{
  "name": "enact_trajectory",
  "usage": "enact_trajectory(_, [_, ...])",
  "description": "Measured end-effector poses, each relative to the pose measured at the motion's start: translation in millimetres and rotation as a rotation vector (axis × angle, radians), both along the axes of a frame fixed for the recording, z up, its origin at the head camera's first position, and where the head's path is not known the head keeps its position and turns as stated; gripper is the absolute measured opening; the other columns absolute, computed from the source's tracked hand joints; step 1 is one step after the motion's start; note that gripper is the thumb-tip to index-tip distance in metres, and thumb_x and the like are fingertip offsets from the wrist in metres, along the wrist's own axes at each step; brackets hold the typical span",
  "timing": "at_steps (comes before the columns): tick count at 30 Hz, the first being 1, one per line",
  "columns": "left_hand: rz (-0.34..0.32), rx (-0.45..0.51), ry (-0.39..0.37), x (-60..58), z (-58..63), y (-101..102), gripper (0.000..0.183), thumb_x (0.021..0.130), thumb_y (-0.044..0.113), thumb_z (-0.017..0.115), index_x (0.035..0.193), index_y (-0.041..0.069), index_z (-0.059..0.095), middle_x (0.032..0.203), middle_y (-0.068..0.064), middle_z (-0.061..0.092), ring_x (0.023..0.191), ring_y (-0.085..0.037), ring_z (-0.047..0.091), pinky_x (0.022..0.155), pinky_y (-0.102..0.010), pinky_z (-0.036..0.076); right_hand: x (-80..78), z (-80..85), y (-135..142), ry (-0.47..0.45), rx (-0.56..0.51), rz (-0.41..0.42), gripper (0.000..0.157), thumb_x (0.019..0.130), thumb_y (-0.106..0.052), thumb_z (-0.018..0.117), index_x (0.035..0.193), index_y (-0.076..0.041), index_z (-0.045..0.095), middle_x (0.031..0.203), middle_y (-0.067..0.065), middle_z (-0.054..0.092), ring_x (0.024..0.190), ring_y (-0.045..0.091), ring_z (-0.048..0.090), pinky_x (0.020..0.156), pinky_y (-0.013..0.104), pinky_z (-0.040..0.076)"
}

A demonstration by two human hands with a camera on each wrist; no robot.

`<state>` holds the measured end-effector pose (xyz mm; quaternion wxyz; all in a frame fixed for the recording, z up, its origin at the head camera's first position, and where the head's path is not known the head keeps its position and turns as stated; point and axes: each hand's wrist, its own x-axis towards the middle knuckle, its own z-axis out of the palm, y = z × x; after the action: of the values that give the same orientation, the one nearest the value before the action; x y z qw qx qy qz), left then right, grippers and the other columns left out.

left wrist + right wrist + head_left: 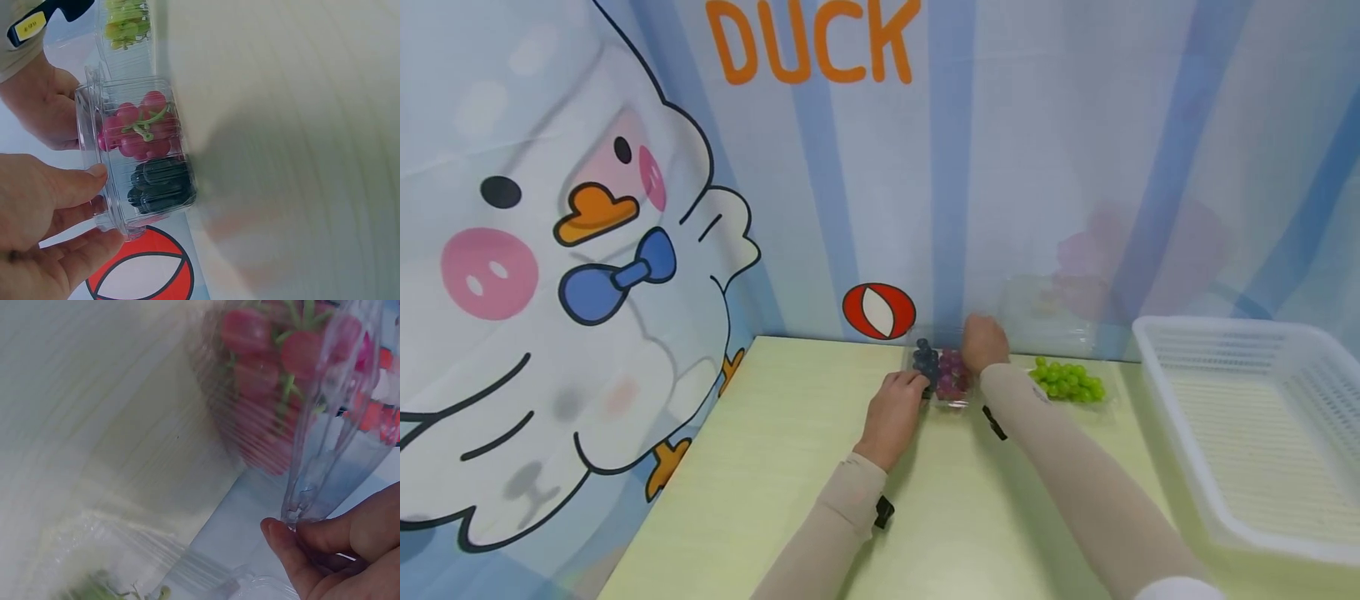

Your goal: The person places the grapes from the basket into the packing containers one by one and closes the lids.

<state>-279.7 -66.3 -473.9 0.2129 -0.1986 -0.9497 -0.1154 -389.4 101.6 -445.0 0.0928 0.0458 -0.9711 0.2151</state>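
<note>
A clear plastic clamshell box [955, 405] sits near the back edge of the table. It holds dark grapes [925, 358] on its left and red grapes [952, 375] on its right. My left hand [891, 421] is at the left side of the box; in the left wrist view its thumb and fingers pinch the rim. At the right side, my right hand [987, 343] pinches the rim at a corner between thumb and fingertips, as the right wrist view shows. The lid stands at an angle close to the rim; whether any edge is latched cannot be made out.
Just right of the box, green grapes [1067, 380] lie in another clear container, its lid [1048, 312] raised against the backdrop. A white plastic basket [1180, 450] stands at the table's right. Behind the table hangs a printed duck curtain [887, 183].
</note>
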Motion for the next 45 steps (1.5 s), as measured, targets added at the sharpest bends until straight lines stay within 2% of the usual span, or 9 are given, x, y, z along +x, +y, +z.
enact_trajectory(7, [-0.005,0.007,0.001,-1.4,1.1,-1,0.024,0.089,0.008,0.078,0.113,0.010,0.074,0.120,-0.005,0.070,0.114,-0.025,0.063,0.095,-0.033,0.055,10.9,-4.8,-1,0.009,-0.052,0.013,0.018,0.096,0.008,0.057,0.082,0.003,0.068,0.079,0.017,0.070,0.076,0.032,0.070,0.071,0.046,0.060])
enact_trajectory(12, [-0.010,0.022,-0.012,-2.9,-0.9,-3,0.025,0.089,0.005,0.077,0.113,0.009,0.074,0.119,-0.005,0.070,0.114,-0.026,0.063,0.096,-0.034,0.055,26.3,-2.7,-6,-0.006,-0.090,0.021,0.029,0.097,0.009,0.052,0.073,0.001,0.064,0.073,0.016,0.066,0.073,0.032,0.068,0.069,0.047,0.059])
enact_trajectory(19, [-0.001,0.018,-0.024,-2.3,-0.7,-4,0.024,0.089,0.006,0.077,0.113,0.010,0.073,0.121,-0.005,0.070,0.115,-0.026,0.063,0.098,-0.034,0.054,45.5,1.5,-7,-0.007,-0.131,0.025,0.021,0.098,0.009,0.048,0.083,0.002,0.060,0.080,0.017,0.064,0.080,0.035,0.065,0.075,0.048,0.056])
enact_trajectory(24, [-0.013,0.029,-0.037,-2.1,0.3,-3,0.024,0.090,0.005,0.077,0.113,0.009,0.073,0.122,-0.006,0.070,0.116,-0.026,0.063,0.098,-0.035,0.054,52.7,0.7,-5,-0.034,-0.138,0.004,0.023,0.100,0.008,0.045,0.089,0.005,0.065,0.086,0.019,0.067,0.087,0.036,0.067,0.080,0.048,0.056])
enact_trajectory(31, [-0.025,0.027,-0.022,-0.6,1.7,0,0.023,0.089,0.007,0.078,0.112,0.009,0.074,0.120,-0.007,0.071,0.113,-0.028,0.064,0.097,-0.036,0.055,63.5,-1.2,-2,-0.074,-0.169,-0.010,0.022,0.095,0.013,0.049,0.083,0.004,0.064,0.083,0.018,0.067,0.080,0.033,0.067,0.072,0.045,0.057])
enact_trajectory(34, [-0.026,0.026,-0.020,0.7,2.2,1,0.023,0.089,0.009,0.078,0.112,0.009,0.074,0.119,-0.007,0.071,0.112,-0.028,0.064,0.095,-0.036,0.055,67.8,-3.0,-2,-0.076,-0.176,-0.017,0.023,0.096,0.012,0.046,0.081,0.003,0.061,0.082,0.018,0.065,0.081,0.034,0.067,0.071,0.046,0.056])
enact_trajectory(38, [-0.025,0.039,-0.015,2.0,2.0,1,0.023,0.089,0.010,0.079,0.111,0.009,0.074,0.119,-0.007,0.071,0.111,-0.029,0.064,0.092,-0.037,0.057,74.1,-5.7,-2,-0.105,-0.192,-0.027,0.022,0.099,0.010,0.042,0.090,0.004,0.061,0.089,0.020,0.064,0.088,0.037,0.066,0.075,0.047,0.056])
enact_trajectory(41, [-0.025,0.055,-0.016,2.0,2.1,1,0.023,0.088,0.009,0.079,0.111,0.009,0.075,0.119,-0.008,0.071,0.110,-0.030,0.064,0.091,-0.037,0.057,78.4,-7.8,-2,-0.114,-0.173,-0.029,0.021,0.100,0.008,0.043,0.105,0.008,0.063,0.098,0.023,0.065,0.096,0.039,0.066,0.083,0.048,0.057])
enact_trajectory(45, [-0.024,0.053,-0.030,1.4,1.5,2,0.023,0.089,0.009,0.079,0.112,0.009,0.074,0.120,-0.008,0.070,0.110,-0.030,0.064,0.092,-0.038,0.057,86.4,-11.7,-3,-0.085,-0.128,-0.017,0.029,0.101,0.008,0.044,0.124,0.014,0.059,0.111,0.028,0.066,0.105,0.041,0.065,0.092,0.050,0.055])
